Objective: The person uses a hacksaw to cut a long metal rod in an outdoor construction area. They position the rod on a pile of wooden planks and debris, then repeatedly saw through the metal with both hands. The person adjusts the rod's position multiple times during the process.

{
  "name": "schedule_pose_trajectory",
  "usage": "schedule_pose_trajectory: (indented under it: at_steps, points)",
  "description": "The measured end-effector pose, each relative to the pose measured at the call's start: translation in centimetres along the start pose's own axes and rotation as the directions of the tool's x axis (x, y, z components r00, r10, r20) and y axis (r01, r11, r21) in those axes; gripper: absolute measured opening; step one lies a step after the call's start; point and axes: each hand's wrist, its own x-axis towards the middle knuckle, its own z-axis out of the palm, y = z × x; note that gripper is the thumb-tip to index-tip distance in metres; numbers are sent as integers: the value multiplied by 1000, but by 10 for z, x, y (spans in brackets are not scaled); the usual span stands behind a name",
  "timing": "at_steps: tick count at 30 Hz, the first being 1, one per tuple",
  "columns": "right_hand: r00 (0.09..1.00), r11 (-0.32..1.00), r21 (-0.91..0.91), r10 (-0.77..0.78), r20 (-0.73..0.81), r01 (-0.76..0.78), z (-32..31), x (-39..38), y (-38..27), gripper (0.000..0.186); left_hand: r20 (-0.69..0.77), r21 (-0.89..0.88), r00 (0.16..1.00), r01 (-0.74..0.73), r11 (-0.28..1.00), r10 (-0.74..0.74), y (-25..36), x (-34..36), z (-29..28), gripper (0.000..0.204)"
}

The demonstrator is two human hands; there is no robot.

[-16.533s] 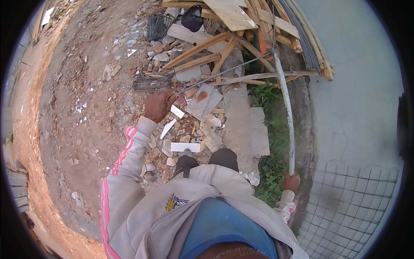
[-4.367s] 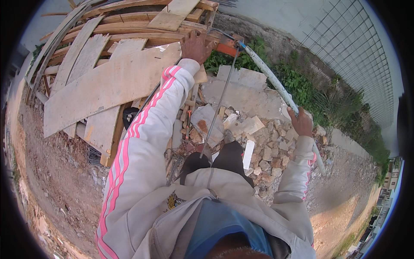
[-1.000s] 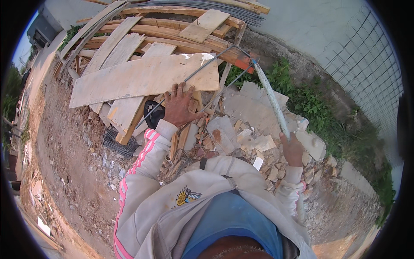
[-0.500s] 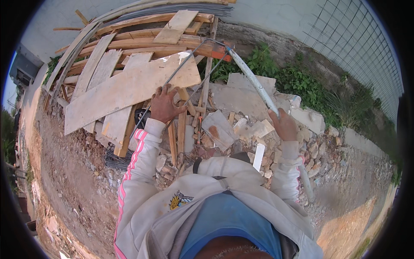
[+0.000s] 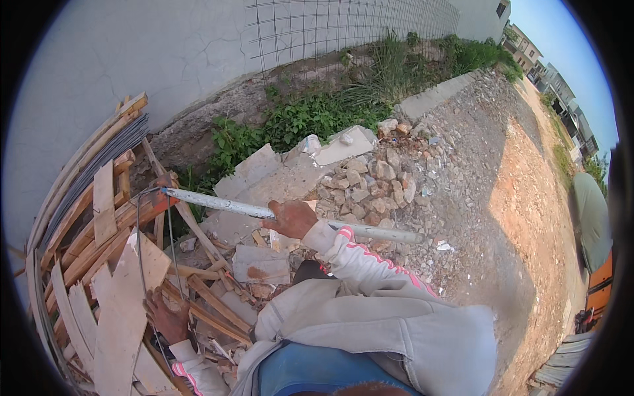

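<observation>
My left hand [image 5: 166, 318] is at the lower left, closed around one leg of a bent steel rod [image 5: 173, 245] above a plywood board [image 5: 122, 323]. The rod runs up to a bend at the reddish-orange end [image 5: 162, 203] of a wooden beam. There it meets the tip of a long pipe [image 5: 376, 232] with worn white and pale blue paint. My right hand [image 5: 292, 219] is wrapped around the pipe near its middle. The pipe lies nearly level across the view, over rubble.
Timber planks [image 5: 86, 247] and a bundle of steel bars [image 5: 89, 171] lie on the left. Broken concrete slabs [image 5: 261, 264] and stones [image 5: 370, 185] cover the ground ahead. Wire mesh [image 5: 310, 30] leans against the wall, above green plants [image 5: 297, 125]. A gravel path [image 5: 522, 244] runs along the right.
My view has turned to the right. The pipe has swung from a steep slant to nearly level, my right hand moving with it. My left hand stays on the rod.
</observation>
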Motion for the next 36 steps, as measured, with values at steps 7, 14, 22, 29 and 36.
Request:
schedule_pose_trajectory:
  at_steps: [7,14,22,29,36]
  points:
    - [998,994,96,40,43,-44,2,8,10,41,183,-335,978,156,929,-98,39,6,13,37]
    - [996,962,268,-68,51,52,-3,19,14,36,90,-455,954,294,841,-285,52,45,63,24]
    - [997,759,645,-62,-52,81,7,28,11,28,-4,-325,953,285,902,-303,87,59,14,17]
    - [999,654,756,0,32,-24,32,26,-3,25,-154,-399,938,230,888,-312,109,53,-8,14]
    - [993,566,822,-120,11,60,41,31,-23,26,106,-977,901,173,123,-421,79,51,-60,24]
